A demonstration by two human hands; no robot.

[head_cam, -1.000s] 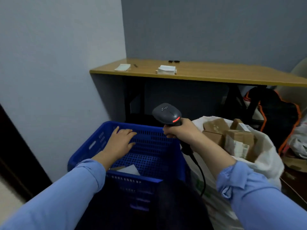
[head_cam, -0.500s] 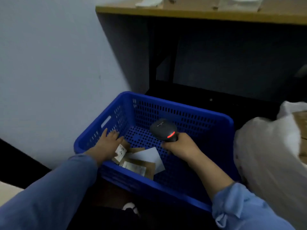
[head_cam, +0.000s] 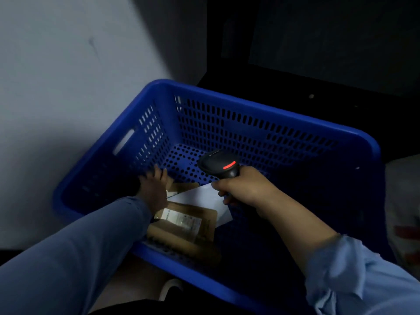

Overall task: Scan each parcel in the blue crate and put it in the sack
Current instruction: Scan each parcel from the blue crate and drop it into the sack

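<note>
In the near-left corner of the blue crate (head_cam: 272, 130), at about 7 o'clock on its floor, the remaining parcels lie in a loose pile, and the work is at the step of choosing the next one to scan. The left hand (head_cam: 154, 188) is over the pile with its fingers stretched and a little spread; it touches or nearly touches a small brown parcel (head_cam: 183, 186) and grips nothing, though this part is blurred. The right hand (head_cam: 244, 189) has its fingers wrapped tightly round the handle of the scanner (head_cam: 218, 165), whose head shows a red light and points toward 10 o'clock, above the pile. I count one crate, one scanner and one sack (head_cam: 404, 201), of which only a pale edge shows at 3 o'clock, just beside the crate. Of parcels I count three with certainty: the small brown one, a white flat parcel (head_cam: 200, 197) partly under the right hand, and a brown parcel with a white label (head_cam: 186, 223) nearest the person. A brown shape below it at 6 o'clock may be a fourth; I cannot tell. I think the next move needs the left hand to take one parcel, turn its label up, and bring it under the scanner.
</note>
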